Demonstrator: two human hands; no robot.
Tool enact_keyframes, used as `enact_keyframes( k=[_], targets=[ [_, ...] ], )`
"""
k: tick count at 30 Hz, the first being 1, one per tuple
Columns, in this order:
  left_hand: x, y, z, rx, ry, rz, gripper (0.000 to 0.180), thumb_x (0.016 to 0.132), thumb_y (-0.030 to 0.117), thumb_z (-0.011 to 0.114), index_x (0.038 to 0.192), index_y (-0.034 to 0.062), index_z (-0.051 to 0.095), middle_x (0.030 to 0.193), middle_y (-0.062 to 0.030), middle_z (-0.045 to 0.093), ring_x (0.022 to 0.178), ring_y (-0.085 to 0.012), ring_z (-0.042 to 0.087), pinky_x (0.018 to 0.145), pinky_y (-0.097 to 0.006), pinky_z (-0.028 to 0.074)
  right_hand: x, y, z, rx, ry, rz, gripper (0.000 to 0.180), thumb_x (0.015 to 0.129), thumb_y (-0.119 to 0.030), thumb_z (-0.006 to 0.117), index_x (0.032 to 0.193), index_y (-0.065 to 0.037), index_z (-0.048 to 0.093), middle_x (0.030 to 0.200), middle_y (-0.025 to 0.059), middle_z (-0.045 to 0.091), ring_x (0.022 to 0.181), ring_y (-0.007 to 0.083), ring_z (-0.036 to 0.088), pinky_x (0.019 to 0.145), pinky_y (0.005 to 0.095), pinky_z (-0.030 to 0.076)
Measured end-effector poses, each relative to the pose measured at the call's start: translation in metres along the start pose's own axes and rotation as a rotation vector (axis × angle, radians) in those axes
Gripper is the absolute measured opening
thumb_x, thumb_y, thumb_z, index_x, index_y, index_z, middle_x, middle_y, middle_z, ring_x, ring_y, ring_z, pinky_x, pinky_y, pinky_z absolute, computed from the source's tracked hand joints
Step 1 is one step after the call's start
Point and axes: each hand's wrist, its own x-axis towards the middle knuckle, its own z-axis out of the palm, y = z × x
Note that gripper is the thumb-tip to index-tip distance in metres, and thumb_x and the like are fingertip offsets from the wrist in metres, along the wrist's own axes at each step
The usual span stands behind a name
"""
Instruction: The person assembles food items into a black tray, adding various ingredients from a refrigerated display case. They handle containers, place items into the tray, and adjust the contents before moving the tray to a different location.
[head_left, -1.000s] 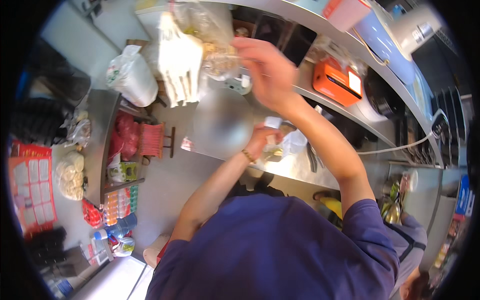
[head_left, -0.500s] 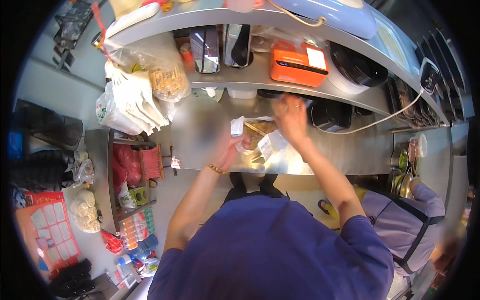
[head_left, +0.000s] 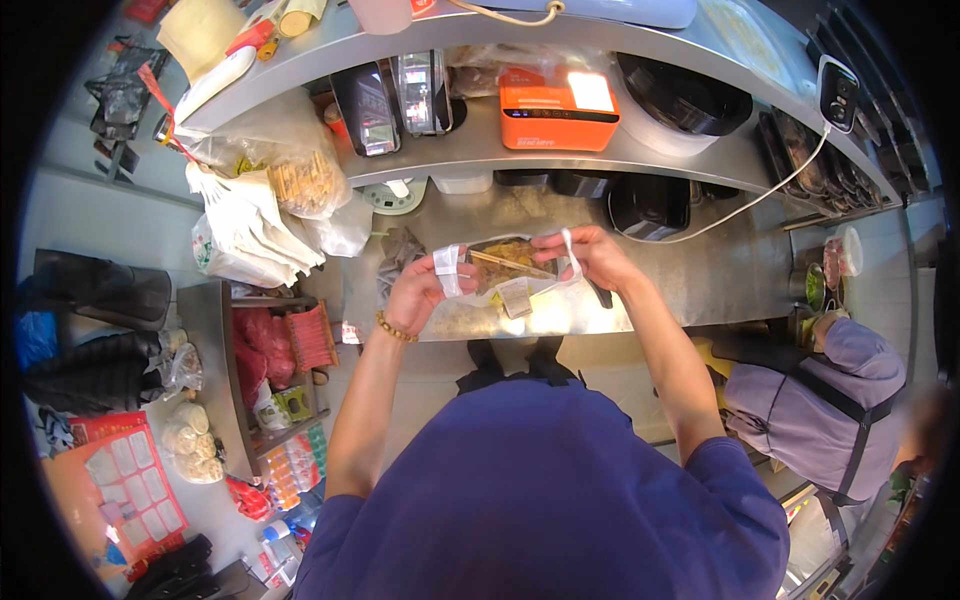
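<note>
On the metal counter in front of me sits a thin white plastic bag (head_left: 483, 298) around a takeaway container of brownish food (head_left: 490, 250). Pale wooden chopsticks (head_left: 512, 263) lie across the top of the container, and a small paper slip (head_left: 516, 299) shows at the bag's near side. My left hand (head_left: 413, 298), with a beaded bracelet at its wrist, is closed on the bag's left handle. Fingers of my right hand (head_left: 600, 262) grip the right handle, which loops up around them.
An orange device (head_left: 560, 112) and two phones (head_left: 425, 92) stand on the shelf behind the counter (head_left: 700, 280). Black containers (head_left: 648, 207) sit beneath it. White bags (head_left: 255, 225) hang at the left. A co-worker (head_left: 815, 410) in grey-purple is close on my right.
My right hand has come down from beyond the container and now holds the right handle. My left hand has shifted left, spreading the bag; the view has shifted slightly.
</note>
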Motion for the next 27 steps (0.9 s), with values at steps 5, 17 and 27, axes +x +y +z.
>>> enact_keyframes(
  k=[5,17,27],
  targets=[
    [0.008,-0.006,0.008,0.028,-0.031,0.003,0.052,0.09,-0.001,0.05,0.141,-0.0035,0.044,0.125,-0.0163,0.063,0.101,-0.0269,0.068,0.089,-0.042,0.058,0.032,0.043,0.031,-1.121,-0.078,-0.036,0.058,0.1,-0.049,0.046,0.099,0.004,0.07,0.095,0.0246,0.069,0.093,0.0365,0.067,0.075,0.0422,0.052],
    [0.02,-0.017,0.006,0.266,0.053,-0.062,0.054,0.088,0.001,0.062,0.141,0.0032,0.049,0.109,-0.0075,0.068,0.091,-0.0181,0.069,0.083,-0.034,0.059,0.025,0.058,0.033,-0.459,-0.323,0.545,0.066,0.099,-0.056,0.046,0.118,0.006,0.064,0.098,0.0183,0.072,0.09,0.0212,0.067,0.087,0.0344,0.051],
    [0.06,-0.065,0.017,1.031,0.274,0.116,0.039,0.081,0.01,0.07,0.119,0.0037,0.066,0.088,-0.0064,0.07,0.078,-0.0105,0.063,0.069,-0.03,0.051,0.054,0.051,0.047,-0.766,0.526,-0.146,0.013,0.071,-0.01,0.078,0.072,0.0,0.07,0.067,0.0097,0.068,0.06,0.0202,0.064,0.059,0.0323,0.05]
  ],
)
